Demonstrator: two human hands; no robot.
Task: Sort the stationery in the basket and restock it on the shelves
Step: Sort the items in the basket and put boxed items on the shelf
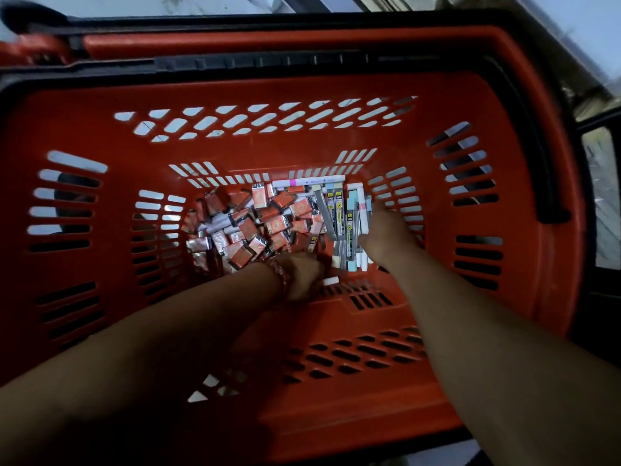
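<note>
Slim tubes (331, 213) seemingly point at the far basket (302, 85) wall.

1. Both arms are bare and stretched down and forward, converging toward the middle.
2. Left forearm (168, 331) comes in from the lower left, with the left hand (302, 274) back-up and its fingers curled under. Can't see if it's actually got hold of anything.
3. Right forearm (487, 331) comes in from the lower right, and the right hand (386, 237) is palm-down, a bit further forward than the left, fingers pointing away. It's too dim to call the grip.
4. The hands are close together, not touching.
</note>
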